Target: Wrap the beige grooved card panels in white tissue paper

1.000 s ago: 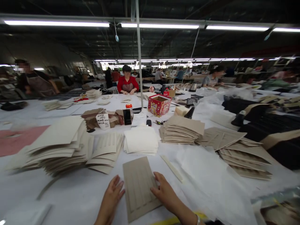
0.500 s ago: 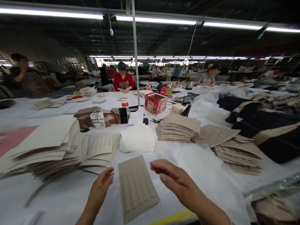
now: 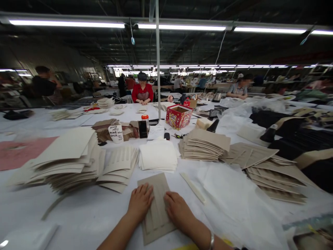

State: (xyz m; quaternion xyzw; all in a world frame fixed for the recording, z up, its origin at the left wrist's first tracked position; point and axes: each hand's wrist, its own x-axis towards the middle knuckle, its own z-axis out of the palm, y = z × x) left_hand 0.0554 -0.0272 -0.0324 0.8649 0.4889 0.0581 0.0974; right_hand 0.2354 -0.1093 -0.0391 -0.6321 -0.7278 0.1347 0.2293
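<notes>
A grey-beige panel (image 3: 159, 199) with several raised lengthwise strips lies on the white table before me. My left hand (image 3: 139, 203) rests on its left side, palm down, fingers laid flat on the surface. At the panel's right edge, my right hand (image 3: 180, 211) touches it with slightly bent fingers; its thumb is hidden. Neither hand lifts the panel. To the right lies a narrow cream strip (image 3: 193, 188). Just beyond the panel sits a stack of white sheets (image 3: 158, 156).
Stacks of panels stand left (image 3: 65, 149) and right (image 3: 204, 144), with more ribbed panels (image 3: 270, 170) farther right. A thin white sheet (image 3: 234, 194) spreads beside my right arm. Behind are a red box (image 3: 179, 117), a phone (image 3: 143, 129) and a metal pole (image 3: 158, 69). Co-workers sit farther back.
Both hands have come inward and down from either side of the panel onto it. The cream strip now shows more fully. My view has shifted slightly left.
</notes>
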